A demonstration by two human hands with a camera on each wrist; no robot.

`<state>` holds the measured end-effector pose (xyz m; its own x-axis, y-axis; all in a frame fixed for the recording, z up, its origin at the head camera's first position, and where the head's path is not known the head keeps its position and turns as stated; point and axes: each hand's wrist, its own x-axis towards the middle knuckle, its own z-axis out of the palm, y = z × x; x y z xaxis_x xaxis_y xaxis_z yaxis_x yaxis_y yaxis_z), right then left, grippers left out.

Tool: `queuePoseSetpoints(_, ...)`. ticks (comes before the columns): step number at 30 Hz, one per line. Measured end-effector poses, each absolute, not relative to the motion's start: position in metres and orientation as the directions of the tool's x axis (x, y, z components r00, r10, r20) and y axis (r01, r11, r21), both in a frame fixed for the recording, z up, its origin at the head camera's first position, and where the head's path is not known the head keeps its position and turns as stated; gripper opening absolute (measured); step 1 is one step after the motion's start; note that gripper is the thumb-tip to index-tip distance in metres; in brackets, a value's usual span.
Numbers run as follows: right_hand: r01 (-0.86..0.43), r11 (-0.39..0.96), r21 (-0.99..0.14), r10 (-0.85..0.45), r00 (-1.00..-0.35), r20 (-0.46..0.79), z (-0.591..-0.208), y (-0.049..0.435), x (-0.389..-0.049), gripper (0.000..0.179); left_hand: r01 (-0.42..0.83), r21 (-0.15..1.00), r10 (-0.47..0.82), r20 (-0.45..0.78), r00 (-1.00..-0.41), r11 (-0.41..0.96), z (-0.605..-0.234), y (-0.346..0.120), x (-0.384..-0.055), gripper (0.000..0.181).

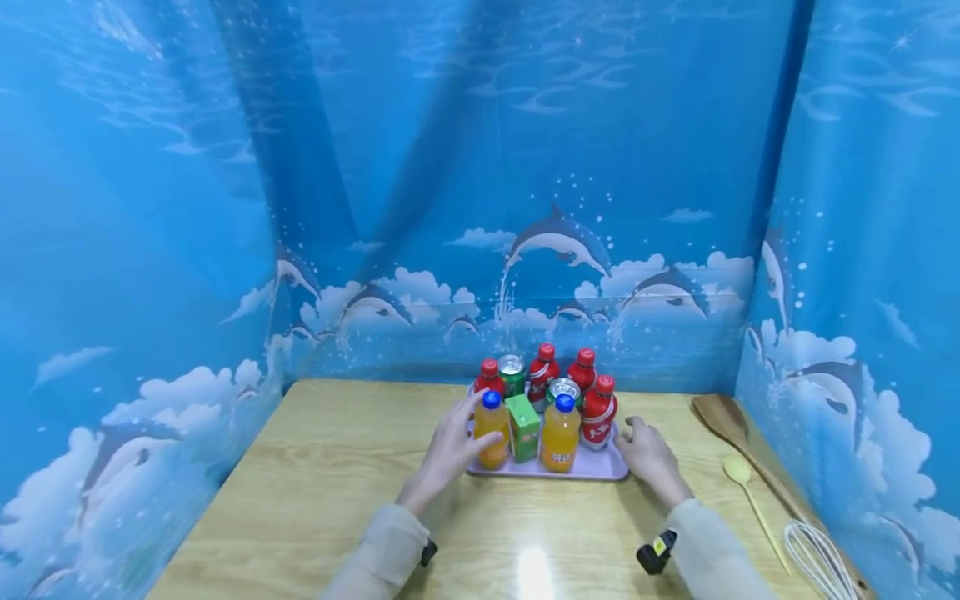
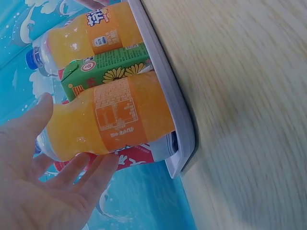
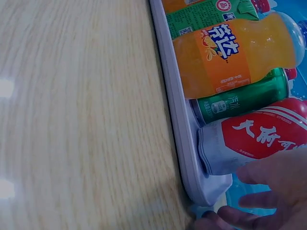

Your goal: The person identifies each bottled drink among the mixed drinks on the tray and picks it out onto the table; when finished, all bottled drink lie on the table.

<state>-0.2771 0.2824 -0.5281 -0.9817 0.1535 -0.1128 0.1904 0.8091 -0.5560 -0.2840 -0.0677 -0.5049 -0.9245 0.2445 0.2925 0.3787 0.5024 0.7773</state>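
A lilac tray [image 1: 600, 472] carries several drinks. At its front left, an orange drink bottle [image 1: 491, 450] with a blue cap stands between the thumb and fingers of my left hand [image 1: 452, 446]. In the left wrist view, these fingers [image 2: 98, 177] reach out rather straight along the bottle's side, the thumb apart from them. A green drink carton [image 1: 525, 429] is beside it, then a second orange drink bottle [image 1: 561, 442]. My right hand [image 1: 648, 450] is at the tray's right end, fingers loosely bent, near a red-labelled bottle [image 3: 259, 136], and holds nothing.
More red bottles [image 1: 543, 375] and green cans [image 1: 512, 379] stand at the tray's back. Along the table's right edge lie a wooden spatula [image 1: 723, 421], a yellow spoon [image 1: 738, 471] and a whisk [image 1: 817, 554]. A blue dolphin curtain [image 1: 480, 208] encloses the wooden table [image 1: 337, 450].
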Motion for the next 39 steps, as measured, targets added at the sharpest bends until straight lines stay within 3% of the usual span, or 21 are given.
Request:
queuePoseSetpoints(6, 0.213, 0.621, -0.754, 0.157, -0.977, -0.147, -0.535, 0.286, -0.278, 0.044, 0.386, 0.799, 0.228, 0.314, -0.922, 0.462, -0.508, -0.066, -0.286, 0.067)
queuePoseSetpoints(10, 0.253, 0.535, -0.806, 0.204, -0.965, -0.167, -0.538, 0.29, -0.275, 0.038, 0.4, 0.798, 0.219, 0.336, -0.916, 0.451, -0.51, -0.064, -0.285, 0.065)
queuePoseSetpoints(16, 0.283, 0.514, -0.81, 0.236, -0.954, -0.183, -0.543, 0.293, -0.276, 0.032, 0.393, 0.817, 0.176, 0.351, -0.92, 0.422, -0.511, -0.063, -0.282, 0.064)
queuePoseSetpoints(24, 0.296, 0.53, -0.795, 0.258, -0.949, -0.181, -0.54, 0.289, -0.279, 0.031, 0.293, 0.878, 0.097, 0.277, -0.956, 0.38, -0.505, -0.062, -0.28, 0.064)
queuePoseSetpoints(39, 0.302, 0.553, -0.777, 0.261, -0.948, -0.182, -0.54, 0.289, -0.28, 0.032, 0.242, 0.906, 0.011, 0.254, -0.967, 0.348, -0.467, -0.092, -0.271, 0.059)
